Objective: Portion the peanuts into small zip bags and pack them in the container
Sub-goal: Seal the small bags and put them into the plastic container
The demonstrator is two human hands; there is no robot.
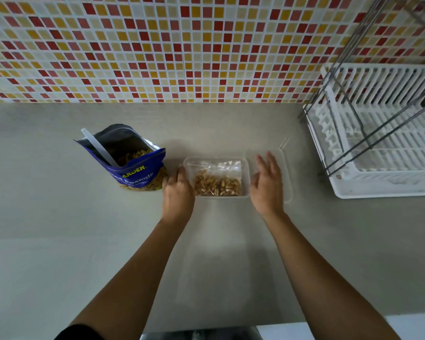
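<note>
A clear plastic container (pixel 245 165) sits mid-counter with small zip bags of peanuts (pixel 217 184) inside. My left hand (pixel 177 192) rests against its left wall, thumb on the rim. On the container's right side hovers my right hand (pixel 268 184), fingers spread and holding nothing, over a clear lid (pixel 287 173) that lies flat next to the container. To the left stands an open blue peanut bag (pixel 135 165) with a white scoop (pixel 97 147) sticking out of it.
A white dish rack (pixel 378 133) with a metal wire frame (pixel 349 99) fills the right back of the grey counter (pixel 59 217). A tiled wall runs behind. The counter's front edge is near the bottom of the view.
</note>
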